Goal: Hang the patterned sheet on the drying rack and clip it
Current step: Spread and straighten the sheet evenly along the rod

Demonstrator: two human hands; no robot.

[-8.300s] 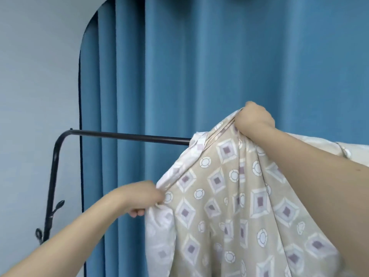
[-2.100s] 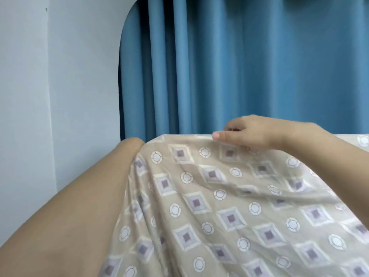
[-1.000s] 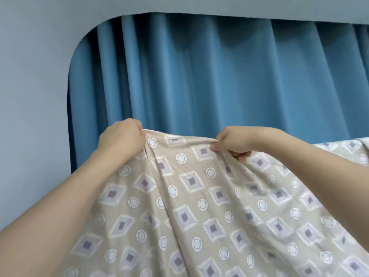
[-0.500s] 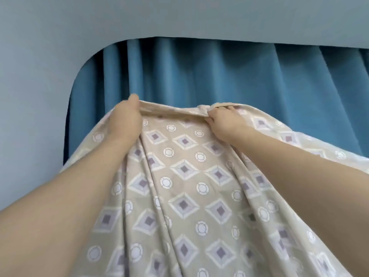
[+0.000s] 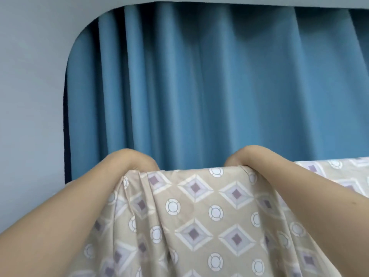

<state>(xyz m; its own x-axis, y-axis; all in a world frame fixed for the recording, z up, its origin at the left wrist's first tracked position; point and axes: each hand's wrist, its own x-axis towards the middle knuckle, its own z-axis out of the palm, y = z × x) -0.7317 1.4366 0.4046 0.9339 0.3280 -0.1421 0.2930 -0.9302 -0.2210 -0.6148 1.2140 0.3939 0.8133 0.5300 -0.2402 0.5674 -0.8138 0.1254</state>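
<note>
Patterned sheet [image 5: 201, 212] up high, top fold stretched level between two fists, blue curtain [image 5: 209, 86] filling the background. Drying rack nowhere to be seen: presumably hidden under that fold, but impossible to confirm from here. No clips in sight either.

Risks first. Bunched pleats just below the left hand [image 5: 130, 159], so a real chance of the cloth drying creased or hanging lopsided if left gathered like that. More weight apparently falling on the near side; if the far side turns out short, likely to slither back towards the person once both grips let go. Clipping needs a free hand, and freeing one means trusting the other alone to pin the fold, so a slip at that handover looks like the main danger. Also, working blind over the top edge: easy to miss the bar, or to clamp a clip on cloth only.

Now the pose. Both forearms raised and reaching forward, converging on the top edge, wrists bent over it. Left hand knuckles-up at the left end of the fold, fingers curled over and behind the cloth, holding the gathered edge. Right hand [image 5: 250, 155] at the right side, likewise curled down over the fold, gripping the sheet, fingertips tucked out of view. Hands well apart, cloth taut and flat between them, more sheet trailing off to the right beyond the right forearm. Hanging still in progress, by the look of it; clipping not yet begun.
</note>
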